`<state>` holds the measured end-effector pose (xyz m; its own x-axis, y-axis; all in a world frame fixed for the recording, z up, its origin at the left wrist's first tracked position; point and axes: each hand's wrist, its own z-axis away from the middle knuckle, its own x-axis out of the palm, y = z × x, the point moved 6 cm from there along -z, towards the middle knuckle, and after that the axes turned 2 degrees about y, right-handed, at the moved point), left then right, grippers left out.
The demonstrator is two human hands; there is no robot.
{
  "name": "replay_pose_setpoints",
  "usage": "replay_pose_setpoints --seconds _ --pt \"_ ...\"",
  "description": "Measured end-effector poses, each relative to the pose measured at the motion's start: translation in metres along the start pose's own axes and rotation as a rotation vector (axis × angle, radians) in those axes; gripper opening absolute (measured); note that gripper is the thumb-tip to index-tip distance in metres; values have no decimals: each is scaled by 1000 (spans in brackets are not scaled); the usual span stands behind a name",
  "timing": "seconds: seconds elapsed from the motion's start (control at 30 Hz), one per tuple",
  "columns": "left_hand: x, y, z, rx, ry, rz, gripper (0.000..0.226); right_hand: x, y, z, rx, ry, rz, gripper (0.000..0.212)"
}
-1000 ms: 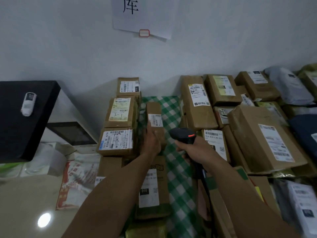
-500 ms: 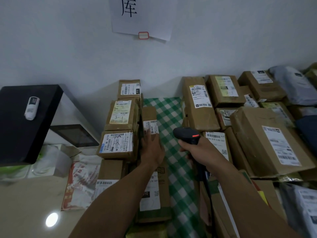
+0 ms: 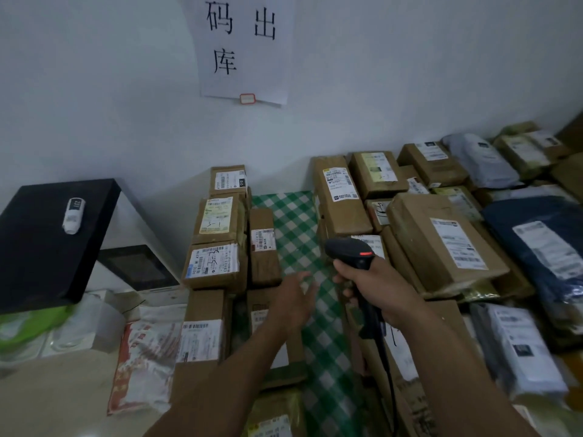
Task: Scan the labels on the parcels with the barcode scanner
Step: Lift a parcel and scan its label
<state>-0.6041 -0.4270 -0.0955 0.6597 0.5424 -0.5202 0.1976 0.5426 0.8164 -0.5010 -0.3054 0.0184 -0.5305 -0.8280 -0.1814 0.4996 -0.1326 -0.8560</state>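
A person's right hand grips the handle of a black barcode scanner over the middle of a desk crowded with parcels, fingers wrapped round the grip and a red light glowing on the scanner's head. The scanner's nose points toward the far edge of the desk, and its dark cable trails down toward the near edge.

The left hand is open, its fingers spread and blurred, holding nothing, above a strip of green checked cloth that runs from the far edge to the near edge. Whether it touches the cloth cannot be told.

Just beyond the left hand, a narrow brown parcel lies along the cloth's left border, its white label facing up. It sits against a row of labelled cartons reaching back to the wall.

On the right of the cloth, a long taped parcel lies by the far edge and a large brown box sits tilted just behind the scanner. A dark blue bag and a grey bag lie toward the right edge.

A black box with a small white device on top stands at the left end. A paper sign with handwritten characters hangs on the wall above.
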Motion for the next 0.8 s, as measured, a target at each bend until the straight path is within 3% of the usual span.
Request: replay_pose_setpoints --seconds 0.2,0.3,0.4,0.43,0.63,0.8 --pt "39 62 84 -33 -222 179 25 -35 18 71 -27 76 -60 10" --pt "68 58 102 -162 -268 302 47 -57 36 98 -25 125 -116 9" --pt "90 54 115 -206 -223 375 99 -73 54 119 -15 150 -149 13" --pt "95 54 120 -196 -209 354 104 -77 59 124 -18 158 -152 15" --pt "103 40 139 -379 -192 541 77 -91 81 144 -79 207 -154 24" --pt "93 22 148 -365 -156 622 63 -100 85 158 -168 304 -90 30"
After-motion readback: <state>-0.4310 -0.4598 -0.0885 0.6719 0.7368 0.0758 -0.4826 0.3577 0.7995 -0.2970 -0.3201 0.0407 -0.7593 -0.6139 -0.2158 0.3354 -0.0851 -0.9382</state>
